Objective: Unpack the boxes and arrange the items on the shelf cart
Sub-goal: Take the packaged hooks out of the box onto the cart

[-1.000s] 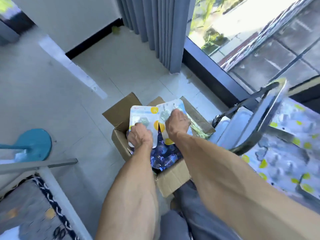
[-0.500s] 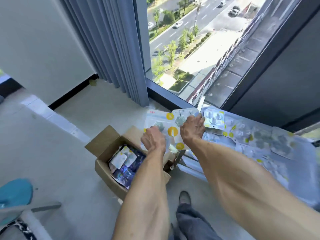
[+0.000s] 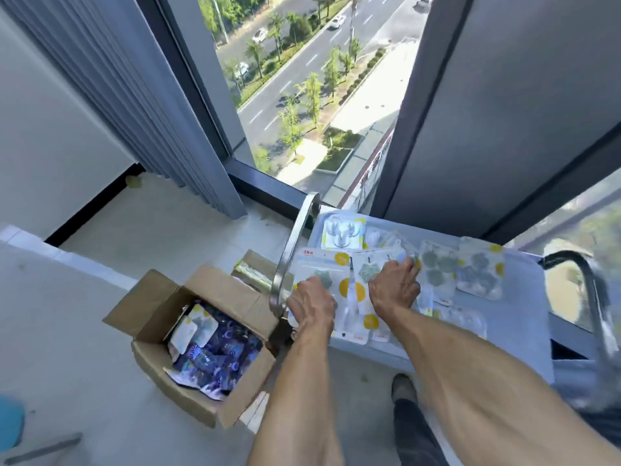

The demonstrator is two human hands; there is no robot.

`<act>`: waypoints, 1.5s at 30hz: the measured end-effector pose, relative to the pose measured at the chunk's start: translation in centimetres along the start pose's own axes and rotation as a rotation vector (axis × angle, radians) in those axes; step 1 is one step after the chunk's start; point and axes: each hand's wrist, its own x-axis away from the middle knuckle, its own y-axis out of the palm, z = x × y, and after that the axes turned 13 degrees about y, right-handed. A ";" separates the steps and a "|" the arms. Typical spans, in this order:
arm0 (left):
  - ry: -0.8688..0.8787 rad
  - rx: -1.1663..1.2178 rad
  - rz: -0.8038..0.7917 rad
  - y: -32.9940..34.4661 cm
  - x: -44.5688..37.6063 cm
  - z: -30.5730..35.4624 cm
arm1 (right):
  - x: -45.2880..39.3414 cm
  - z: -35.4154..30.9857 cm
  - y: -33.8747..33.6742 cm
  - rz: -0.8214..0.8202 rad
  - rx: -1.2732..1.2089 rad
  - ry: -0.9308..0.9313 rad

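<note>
My left hand (image 3: 311, 302) grips the lower left of a white blister pack with yellow dots (image 3: 327, 269). My right hand (image 3: 395, 287) holds a second such pack (image 3: 368, 269) beside it. Both packs lie low over the top shelf of the grey cart (image 3: 524, 307), near its left end. Several similar hook packs (image 3: 479, 272) are spread across that shelf. An open cardboard box (image 3: 201, 338) stands on the floor to the left, with blue packets and one white pack (image 3: 193, 327) inside.
The cart's chrome handle (image 3: 289, 250) rises just left of my hands; a dark handle (image 3: 591, 290) is at its right end. A floor-to-ceiling window (image 3: 302, 95) and grey curtain (image 3: 134, 105) lie behind. My shoe (image 3: 403, 386) is below the cart. A second carton (image 3: 253, 267) sits behind the box.
Both hands lifted the two packs out of the box and carried them right onto the cart's top shelf. My view rose from the box toward the window.
</note>
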 end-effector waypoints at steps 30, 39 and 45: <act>0.104 -0.151 -0.279 19.3 -12.4 31.6 | -31.1 20.8 1.3 -0.217 -0.051 0.313; 0.099 -0.066 -0.194 14.1 -9.7 27.4 | -26.3 19.2 -1.0 -0.173 -0.006 0.179; -0.017 -0.041 -0.015 6.9 -5.4 17.4 | -17.0 11.9 -2.7 -0.200 -0.016 -0.022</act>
